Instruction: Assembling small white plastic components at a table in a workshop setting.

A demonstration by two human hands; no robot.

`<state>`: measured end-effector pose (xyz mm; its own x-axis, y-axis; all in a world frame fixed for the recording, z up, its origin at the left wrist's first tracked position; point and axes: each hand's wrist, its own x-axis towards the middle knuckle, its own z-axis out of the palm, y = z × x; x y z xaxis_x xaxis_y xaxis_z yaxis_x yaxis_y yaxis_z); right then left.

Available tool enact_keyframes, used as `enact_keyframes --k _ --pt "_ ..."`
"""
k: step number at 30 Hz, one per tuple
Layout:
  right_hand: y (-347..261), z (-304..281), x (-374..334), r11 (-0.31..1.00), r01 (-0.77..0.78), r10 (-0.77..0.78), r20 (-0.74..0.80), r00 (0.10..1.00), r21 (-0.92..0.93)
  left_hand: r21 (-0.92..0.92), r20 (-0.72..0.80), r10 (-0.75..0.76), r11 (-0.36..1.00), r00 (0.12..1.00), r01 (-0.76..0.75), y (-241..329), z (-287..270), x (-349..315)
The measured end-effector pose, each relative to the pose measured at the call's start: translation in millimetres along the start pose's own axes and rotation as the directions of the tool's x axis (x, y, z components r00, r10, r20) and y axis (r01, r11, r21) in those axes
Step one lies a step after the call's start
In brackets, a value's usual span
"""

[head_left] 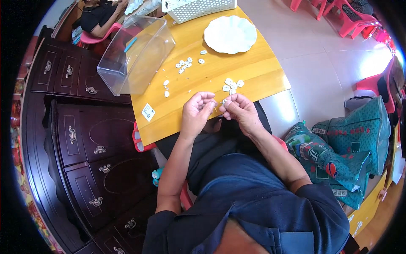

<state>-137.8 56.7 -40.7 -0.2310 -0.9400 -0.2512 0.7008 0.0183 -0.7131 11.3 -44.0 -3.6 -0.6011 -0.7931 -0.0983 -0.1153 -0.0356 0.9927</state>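
Above the near edge of the yellow table (169, 127), both my hands meet with their fingertips close together. My right hand (240, 113) pinches a small white piece (224, 103) with dark marks between thumb and fingers. The fingers of my left hand (197, 113) are curled with the thumb pressed to them; what they hold is too small to make out. Just beyond my right hand lies a cluster of small white pieces with dark marks (232, 86). Farther left are another group of such pieces (184, 64) and a few plain white ovals (166, 94).
A clear plastic bin (146, 55) stands at the table's left edge. At the far side are a white scalloped plate (230, 34) and a white perforated basket (198, 12). Dark drawers (97, 139) flank my left; green sacks (338, 144) lie right. Another person (99, 19) sits far left.
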Motion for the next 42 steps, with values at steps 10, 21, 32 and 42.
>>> enact_keyframes --k 10,21,32,42 --pt "-2 -2 -1 0.999 0.045 -0.046 -0.020 0.999 -0.022 0.718 -0.032 0.383 0.651 0.923 -0.245 12 -15 58" --pt "-7 -3 1 0.999 0.030 -0.030 -0.044 0.999 0.010 0.900 0.088 0.432 0.351 0.897 -0.257 5 -36 129" --pt "-8 -1 0 0.999 0.017 -0.018 -0.037 0.999 -0.032 0.924 0.123 0.353 0.299 0.927 -0.237 0 -33 145" --pt "-5 -5 1 0.999 0.032 -0.032 -0.026 0.999 -0.007 0.467 -0.035 0.186 0.872 0.982 -0.148 13 -21 74"
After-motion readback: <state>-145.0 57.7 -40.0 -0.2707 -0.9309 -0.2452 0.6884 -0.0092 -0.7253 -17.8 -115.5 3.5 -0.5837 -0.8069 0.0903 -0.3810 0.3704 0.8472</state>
